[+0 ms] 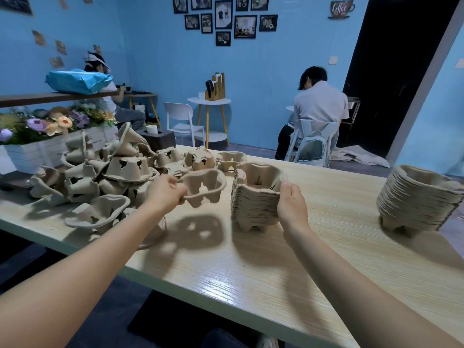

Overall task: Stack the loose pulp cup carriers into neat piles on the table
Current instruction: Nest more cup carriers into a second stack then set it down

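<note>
Head view: left hand (165, 190) grips a loose carrier (204, 188); right hand (291, 204) clasps the stack (256, 197).

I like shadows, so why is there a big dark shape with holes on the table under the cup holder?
In the head view, light from above throws the shadow of the carrier held by the left hand onto the table; the pale holes are light passing through its openings. The glossy tabletop shows glare, and the wide lens bends the edges.
</note>
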